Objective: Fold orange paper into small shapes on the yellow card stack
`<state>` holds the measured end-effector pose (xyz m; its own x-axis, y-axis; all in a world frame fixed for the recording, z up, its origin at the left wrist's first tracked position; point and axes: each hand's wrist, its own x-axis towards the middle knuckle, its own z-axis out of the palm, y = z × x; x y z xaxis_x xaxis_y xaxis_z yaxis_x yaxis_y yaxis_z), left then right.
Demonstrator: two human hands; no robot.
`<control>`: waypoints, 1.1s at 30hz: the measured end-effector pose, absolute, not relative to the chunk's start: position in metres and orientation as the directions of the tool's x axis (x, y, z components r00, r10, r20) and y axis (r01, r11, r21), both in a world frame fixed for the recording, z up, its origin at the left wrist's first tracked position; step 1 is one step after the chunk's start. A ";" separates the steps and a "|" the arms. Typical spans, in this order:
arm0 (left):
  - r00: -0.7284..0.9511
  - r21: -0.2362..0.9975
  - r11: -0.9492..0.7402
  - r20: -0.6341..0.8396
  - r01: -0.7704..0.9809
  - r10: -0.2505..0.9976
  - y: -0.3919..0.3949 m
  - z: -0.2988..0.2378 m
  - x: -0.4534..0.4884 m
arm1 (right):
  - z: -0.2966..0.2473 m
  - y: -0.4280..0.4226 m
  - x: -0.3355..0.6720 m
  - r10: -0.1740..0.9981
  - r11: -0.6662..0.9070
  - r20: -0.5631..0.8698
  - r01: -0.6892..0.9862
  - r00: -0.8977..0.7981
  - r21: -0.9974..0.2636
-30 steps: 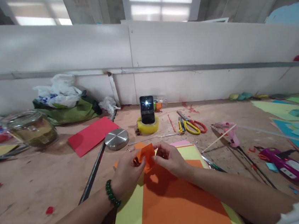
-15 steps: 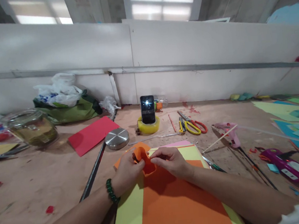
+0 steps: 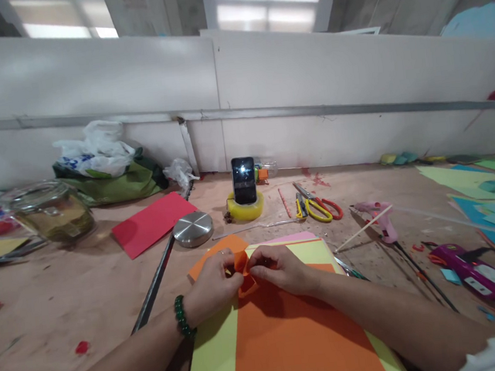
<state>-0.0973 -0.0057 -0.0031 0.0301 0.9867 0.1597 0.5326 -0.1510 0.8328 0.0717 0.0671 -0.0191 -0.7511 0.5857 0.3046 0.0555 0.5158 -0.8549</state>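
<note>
Between my two hands is a small bent piece of orange paper [image 3: 240, 262], partly hidden by the fingers. My left hand [image 3: 216, 283], with a green bead bracelet at the wrist, pinches its left side. From the right, my right hand [image 3: 283, 269] grips the other side with thumb and fingers. Both hands are above a large orange sheet [image 3: 303, 339], which lies on a pale yellow sheet [image 3: 212, 354]. Another orange piece [image 3: 210, 253] shows beyond my left hand.
A phone [image 3: 244, 180] stands in a yellow tape roll [image 3: 246, 210]. Scissors [image 3: 318, 209], a pink glue gun [image 3: 381, 221] and a purple device [image 3: 473, 274] lie to the right. Leftward are a metal lid [image 3: 193, 229], red paper [image 3: 152, 222] and a glass jar [image 3: 51, 215].
The orange piece has gone from an open, loop-like shape to a more closed one between the fingers. My hands have come slightly closer together.
</note>
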 end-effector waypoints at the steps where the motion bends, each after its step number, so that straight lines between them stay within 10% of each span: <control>1: 0.045 0.825 -0.154 0.154 0.544 0.987 -0.006 -0.004 -0.098 | -0.020 0.067 0.071 0.601 0.496 0.292 0.061 -0.744 -0.866; 23: -0.051 0.924 -0.115 0.143 0.365 0.988 -0.004 -0.002 -0.096 | -0.022 0.075 0.073 0.635 0.501 0.348 0.024 -0.690 -0.865; 33: 0.046 0.790 -0.160 0.165 0.591 0.985 -0.008 0.002 -0.091 | -0.016 0.062 0.069 0.688 0.463 0.223 0.181 -0.691 -0.868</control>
<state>-0.0910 -0.0080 0.0023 0.0460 0.9852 0.1650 0.5914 -0.1600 0.7904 0.0693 0.0623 -0.0159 -0.6909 0.6878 0.2228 0.1813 0.4632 -0.8675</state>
